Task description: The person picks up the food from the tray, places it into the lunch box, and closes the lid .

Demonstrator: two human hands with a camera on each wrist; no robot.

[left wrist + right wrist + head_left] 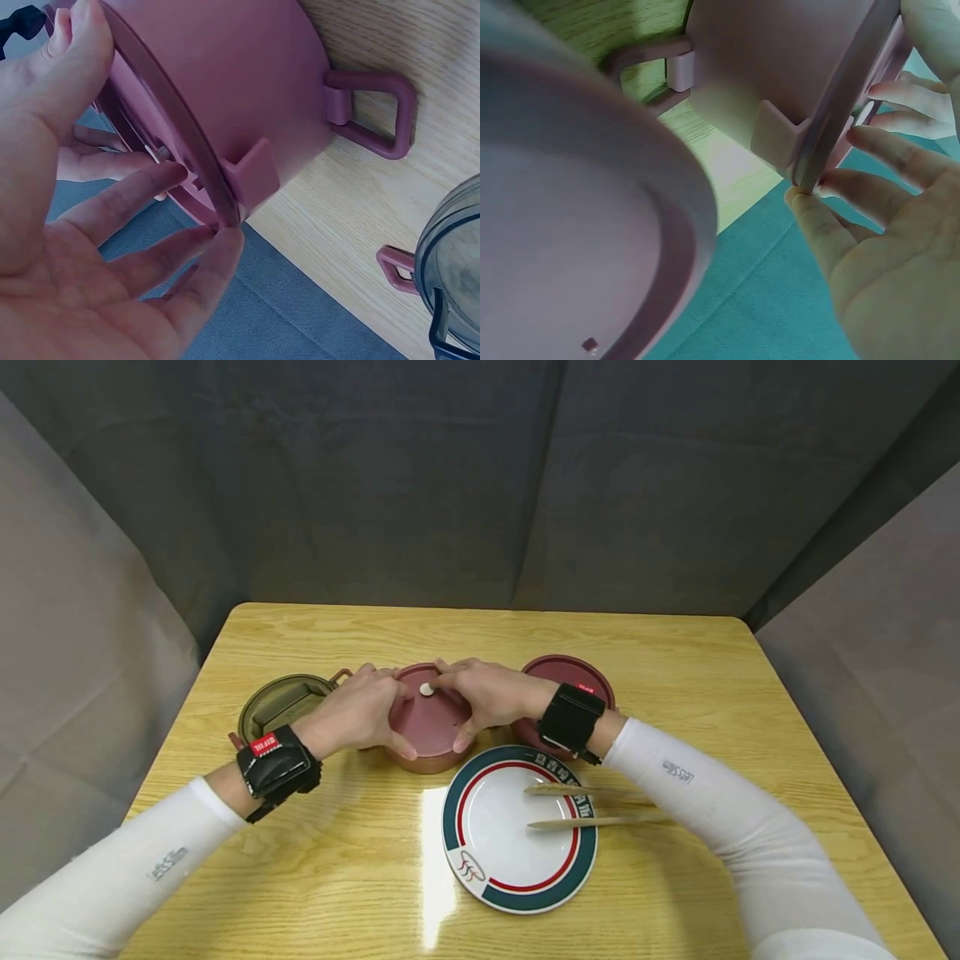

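— What do we see nearest to us?

— We see a white plate [487, 827] with a green and red rim at the near edge of the wooden table [675, 677], and two wooden chopsticks [592, 806] lying across its right side.

— And just beyond it?

— There we find the pink container [427, 752], standing on the table just behind the plate, with its pink lid [429, 720] on top. Our left hand [356, 712] grips the lid's left edge and our right hand [487, 693] grips its right edge.

— How do our fingers lie?

— On both hands they are spread and curled over the rim, thumbs on the near side, fingertips reaching toward the small white knob [426, 689] in the lid's middle. The wrist views show fingertips pressing on the lid's edge.

— And farther back?

— An olive container [279, 706] sits left of the pink one, a second dark red container [573, 677] right of it, partly behind our right wrist. Grey cloth [480, 485] closes the back.
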